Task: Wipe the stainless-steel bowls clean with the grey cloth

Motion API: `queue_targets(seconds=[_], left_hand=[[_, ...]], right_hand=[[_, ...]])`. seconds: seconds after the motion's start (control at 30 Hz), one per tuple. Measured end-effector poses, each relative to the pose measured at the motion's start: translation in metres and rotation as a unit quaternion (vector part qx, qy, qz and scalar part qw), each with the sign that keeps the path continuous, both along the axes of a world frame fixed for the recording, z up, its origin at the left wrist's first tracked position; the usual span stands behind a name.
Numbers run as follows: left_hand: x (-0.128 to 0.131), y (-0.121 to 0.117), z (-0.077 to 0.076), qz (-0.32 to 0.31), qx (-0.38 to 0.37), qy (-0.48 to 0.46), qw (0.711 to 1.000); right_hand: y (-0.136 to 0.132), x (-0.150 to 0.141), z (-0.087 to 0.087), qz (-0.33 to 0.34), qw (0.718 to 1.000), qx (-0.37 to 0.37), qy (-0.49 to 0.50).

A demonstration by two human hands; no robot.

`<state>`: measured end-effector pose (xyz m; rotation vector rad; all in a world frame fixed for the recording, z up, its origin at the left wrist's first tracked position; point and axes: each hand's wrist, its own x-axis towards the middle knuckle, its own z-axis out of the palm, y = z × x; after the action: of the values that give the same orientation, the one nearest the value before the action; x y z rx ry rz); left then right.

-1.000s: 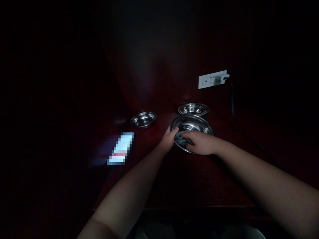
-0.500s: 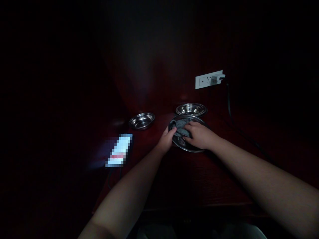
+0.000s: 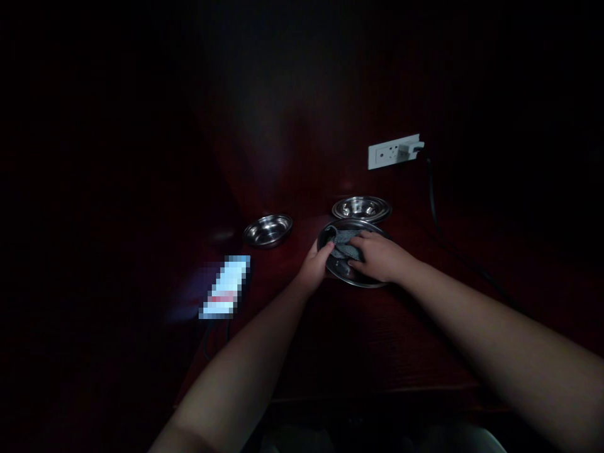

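It's very dim in here, with most of the light on the middle of the dark red worktop (image 3: 358, 346). The person's left hand (image 3: 315, 267) has a metal bowl (image 3: 346, 277) by its left side, thumb over the rim and fingers out of sight behind it; that grip is closed on the bowl. The right hand (image 3: 380, 255) reaches in from the other side, its grip closed around a grey cloth (image 3: 348, 245) inside the bowl, bunched up close to the left thumb. The bowl looks slightly tipped; I can't tell whether its bottom touches the worktop.

Just behind it, partly overlapped from where I stand, sits a metal dish (image 3: 361, 209) with a ringed rim. A smaller metal dish (image 3: 268, 233) stands off to the left, apart from both. Nearer the left forearm lies a phone (image 3: 226, 286), its lit screen blurred into squares, with a thin cable (image 3: 206, 343) below it. On the back wall (image 3: 302, 141) is a white socket (image 3: 384, 154) with a plug (image 3: 409, 150) in its right end, and a dark cord (image 3: 431, 195) hangs beside it.
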<state>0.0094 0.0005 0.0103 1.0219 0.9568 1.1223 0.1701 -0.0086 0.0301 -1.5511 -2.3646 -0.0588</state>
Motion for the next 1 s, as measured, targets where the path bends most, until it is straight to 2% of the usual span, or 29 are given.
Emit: queue_targets(seconds=[0.17,0.37,0.43,0.57,0.67,0.83,1.0], left_hand=[[0.000,-0.001,0.001,0.002,0.008,-0.012,1.000],[0.001,-0.002,0.001,0.019,0.023,-0.002,1.000],[0.001,-0.001,0.001,0.033,0.029,0.001,0.999],[0.000,0.002,0.000,0.067,0.023,0.011,0.997],[-0.002,0.003,0.000,0.066,0.010,0.015,0.998],[-0.004,0.005,0.000,0.064,0.006,0.007,0.998],[-0.007,0.006,0.000,0.072,0.018,0.007,0.997]], right_hand=[[-0.002,0.001,0.002,-0.003,1.000,-0.028,-0.005],[-0.006,-0.001,0.003,0.080,0.995,-0.066,0.008],[-0.007,-0.003,0.004,0.089,0.994,-0.064,0.017],[-0.003,-0.001,0.006,0.035,0.996,-0.041,0.065],[0.004,0.006,0.008,-0.030,0.989,0.014,0.148],[0.018,0.023,0.009,-0.132,0.942,0.120,0.284],[0.023,0.036,0.010,-0.190,0.907,0.170,0.336]])
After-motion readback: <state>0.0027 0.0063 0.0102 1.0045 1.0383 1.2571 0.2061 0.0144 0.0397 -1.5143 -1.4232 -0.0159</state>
